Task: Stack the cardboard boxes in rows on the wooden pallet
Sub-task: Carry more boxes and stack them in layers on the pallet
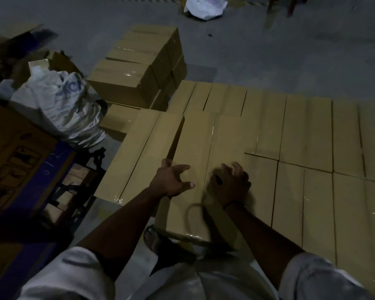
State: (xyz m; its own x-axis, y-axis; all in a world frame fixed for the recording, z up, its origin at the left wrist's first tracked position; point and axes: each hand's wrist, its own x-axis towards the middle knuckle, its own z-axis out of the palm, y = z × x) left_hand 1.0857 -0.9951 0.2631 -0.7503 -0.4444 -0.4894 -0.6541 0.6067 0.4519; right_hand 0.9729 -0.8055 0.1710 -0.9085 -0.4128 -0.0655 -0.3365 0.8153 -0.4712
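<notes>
Left hand (pixel 171 180): laid on top of a long cardboard box (pixel 192 144). The fingers are spread and loosely bent, with the fingertips at the box's left edge. Nothing is gripped.
Right hand (pixel 231 184): set knuckles-up on the right edge of the same box, fingers bent. Whether anything is clasped cannot be told, as the palm side is dark and blurred.
Box position: the long cardboard box is laid lengthwise away from the person, among the rows. Its near end projects past its neighbours, and a strip of its left side is shown above the box beside it.
Rows of boxes (pixel 301 131): laid flat, side by side and touching, across the middle and right of the view. What they rest on is hidden.
Second stack (pixel 139 68): boxes piled several high on the floor (pixel 268 50), just beyond the rows.
White sack (pixel 59 105): crumpled, to the left of the rows.
Printed carton (pixel 15 159): seen at the left edge, with a blue band.
Foot (pixel 154 237): in a sandal, just below the box's near end.
</notes>
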